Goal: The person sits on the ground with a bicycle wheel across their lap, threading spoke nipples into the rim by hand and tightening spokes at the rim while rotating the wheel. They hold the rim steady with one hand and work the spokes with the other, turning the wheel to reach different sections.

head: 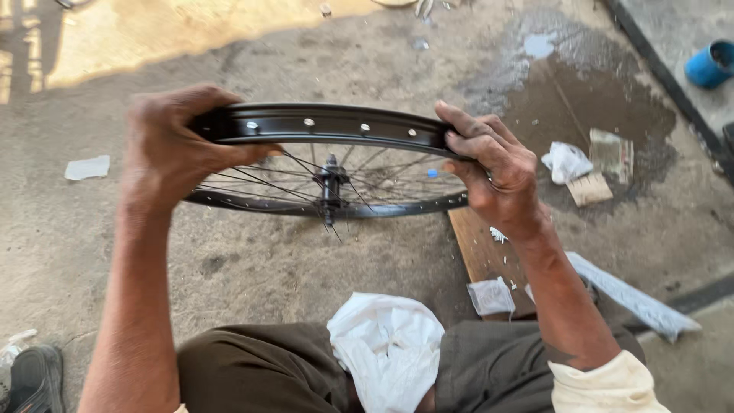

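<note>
Black bicycle wheel rim (329,124) held up off the concrete floor (252,260), tilted nearly edge-on to the camera, centre of view. Spoke holes show along the inner channel of the near arc. No tyre on it.

Left hand (172,149) wrapped around the rim at its 9 o'clock end, thumb over the top; fingertips hidden behind the rim. Right hand (493,168) closed on the 3 o'clock end, fingers laid over the outer edge, palm side hidden.

Hub (330,183) and axle sit in the middle, spokes (260,180) fanning out. Thin ones blur against the floor, count not readable. Far arc of the rim runs below the hub, partly covered by both hands.

White plastic bag (388,348) lies on the person's lap at 6 o'clock, contents not visible. Wooden board (478,248) on the floor under the right forearm, mostly covered; small white wrapper (491,296) on it. Long white strip (634,294) at 4 o'clock, lower end partly hidden by the arm.

Wet patch (596,107) at 2 o'clock with crumpled white scrap (566,162) and flattened packaging (612,153), kind unclear. Blue cup (711,65) at 2 o'clock, cut off by the frame edge. Dark shoe (34,378) at 8 o'clock, cut off too.
</note>
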Tool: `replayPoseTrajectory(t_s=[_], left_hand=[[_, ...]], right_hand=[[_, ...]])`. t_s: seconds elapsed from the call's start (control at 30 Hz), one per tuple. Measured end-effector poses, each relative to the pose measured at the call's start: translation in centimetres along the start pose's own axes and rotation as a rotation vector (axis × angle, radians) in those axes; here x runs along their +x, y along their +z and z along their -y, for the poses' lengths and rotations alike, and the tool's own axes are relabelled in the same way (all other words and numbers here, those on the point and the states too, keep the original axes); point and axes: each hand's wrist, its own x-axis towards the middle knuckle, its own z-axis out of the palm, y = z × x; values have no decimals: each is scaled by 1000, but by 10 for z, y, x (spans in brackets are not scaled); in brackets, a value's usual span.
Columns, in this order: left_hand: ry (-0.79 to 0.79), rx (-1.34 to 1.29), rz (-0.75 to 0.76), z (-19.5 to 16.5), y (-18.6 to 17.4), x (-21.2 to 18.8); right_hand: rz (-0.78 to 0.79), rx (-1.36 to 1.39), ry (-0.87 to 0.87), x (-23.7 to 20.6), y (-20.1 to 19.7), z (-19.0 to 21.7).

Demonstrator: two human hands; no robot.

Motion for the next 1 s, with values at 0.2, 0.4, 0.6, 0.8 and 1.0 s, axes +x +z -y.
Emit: replayPoseTrajectory(t_s=[0.2, 0.4, 0.6, 0.8, 1.0], left_hand=[[3, 107, -53, -27, 23, 22], [134, 198, -76, -24, 43, 37], [103, 93, -189, -40, 46, 66], [47, -1, -173, -48, 21, 53], [12, 113, -159, -61, 1, 51]], right_hand=[[217, -235, -78, 29, -38, -13], [335, -581, -276, 78, -33, -11], [329, -329, -269, 117, 7, -31], [193, -316, -349, 121, 0, -23], [273, -344, -403, 129, 20, -12]])
